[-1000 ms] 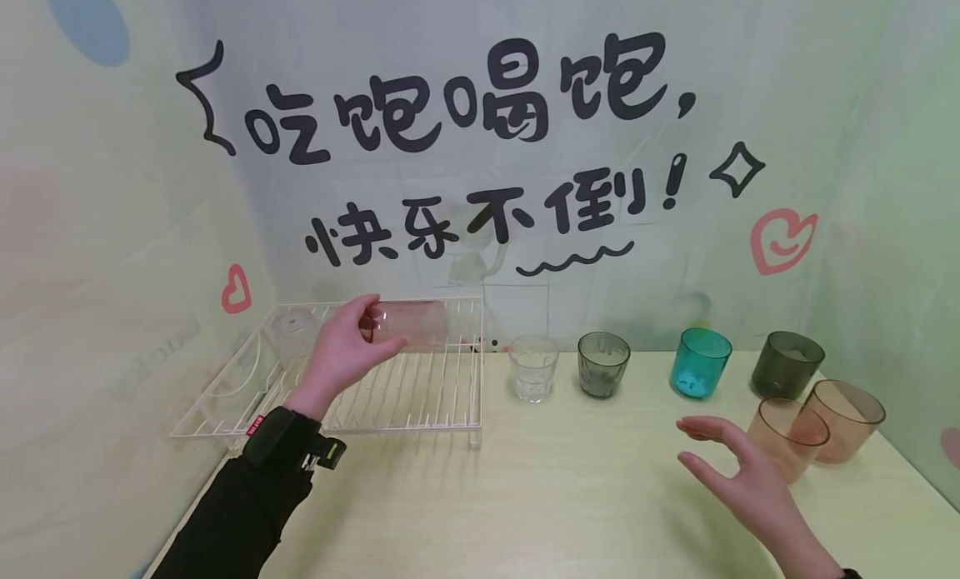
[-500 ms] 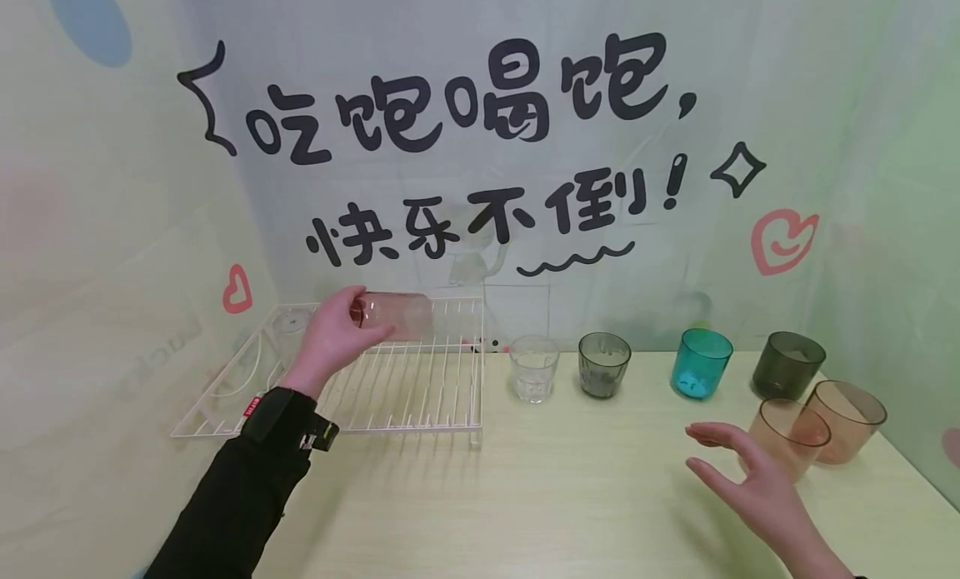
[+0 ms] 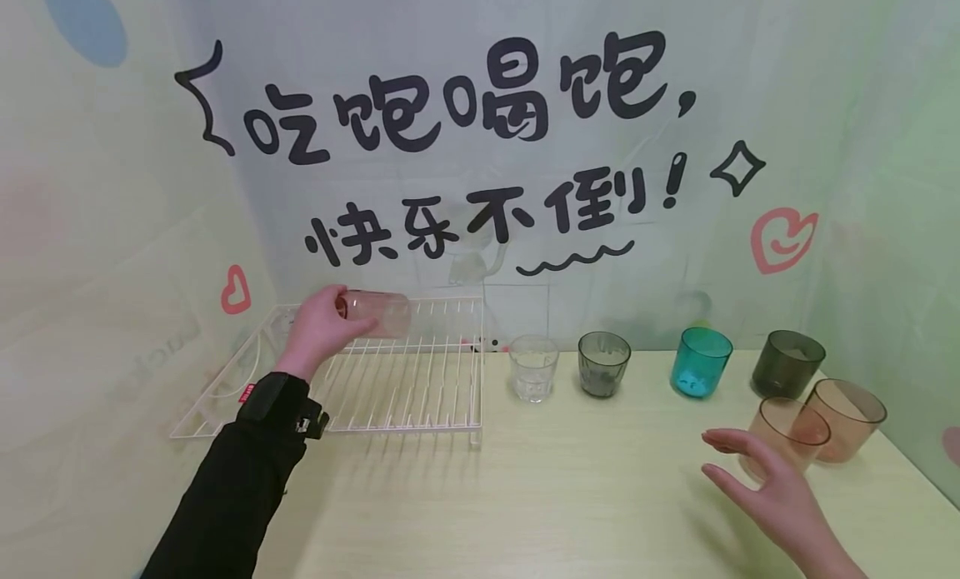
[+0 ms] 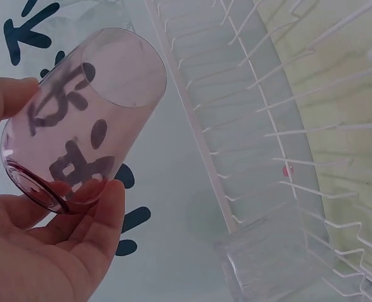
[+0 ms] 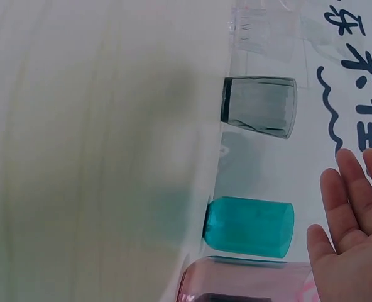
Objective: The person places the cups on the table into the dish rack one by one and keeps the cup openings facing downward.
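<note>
My left hand [image 3: 318, 329] grips a pink transparent glass [image 3: 386, 314] near its base. The glass lies on its side above the back of a white wire dish rack [image 3: 405, 431], its mouth pointing right. In the left wrist view, fingers and thumb hold the pink glass [image 4: 104, 107] from both sides. A clear glass [image 4: 268, 264] lies in the rack below, mostly hidden behind my hand in the head view. My right hand [image 3: 780, 487] hovers over the table with relaxed fingers and thumb apart, holding nothing. Just beyond it stands a peach-coloured glass [image 3: 783, 425], partly overlapped by the fingers.
Along the table's back stand a clear glass [image 3: 533, 369], a grey glass [image 3: 603, 366], a teal glass [image 3: 700, 364] and a dark grey glass [image 3: 786, 366]. A second peach-coloured glass [image 3: 847, 433] is at the right. Printed fabric [image 3: 600, 287] hangs behind the table.
My left hand has carried the pink glass leftward along the back of the rack. My right hand has drifted slightly to the right, still relaxed. The standing glasses have not moved.
</note>
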Available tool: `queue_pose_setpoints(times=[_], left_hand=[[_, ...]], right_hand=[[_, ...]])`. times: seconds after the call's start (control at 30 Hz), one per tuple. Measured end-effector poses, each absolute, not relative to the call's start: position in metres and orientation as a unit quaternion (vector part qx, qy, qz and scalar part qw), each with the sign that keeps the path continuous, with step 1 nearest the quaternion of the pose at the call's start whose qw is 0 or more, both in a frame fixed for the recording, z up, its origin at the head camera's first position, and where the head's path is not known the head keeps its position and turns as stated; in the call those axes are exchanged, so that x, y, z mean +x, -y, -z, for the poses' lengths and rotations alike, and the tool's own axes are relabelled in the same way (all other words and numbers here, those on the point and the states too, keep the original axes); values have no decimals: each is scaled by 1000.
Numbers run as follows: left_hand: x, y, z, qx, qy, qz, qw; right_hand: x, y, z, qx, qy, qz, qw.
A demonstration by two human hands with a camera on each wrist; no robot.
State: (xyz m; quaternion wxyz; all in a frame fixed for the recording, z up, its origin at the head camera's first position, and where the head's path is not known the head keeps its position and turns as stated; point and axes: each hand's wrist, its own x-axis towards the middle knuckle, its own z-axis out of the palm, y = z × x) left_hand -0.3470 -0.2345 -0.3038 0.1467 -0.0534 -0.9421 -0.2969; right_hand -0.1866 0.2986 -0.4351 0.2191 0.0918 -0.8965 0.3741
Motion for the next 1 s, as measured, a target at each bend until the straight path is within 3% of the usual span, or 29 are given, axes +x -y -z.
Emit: queue_pose_setpoints(times=[0.37, 1.0], left_hand=[[-353, 241, 306, -36, 944, 298, 138], [-369, 246, 320, -12, 953, 258, 161]], right_hand=[[-178, -311, 436, 35, 910, -373, 176], [-173, -327, 437, 4, 929, -332, 165]])
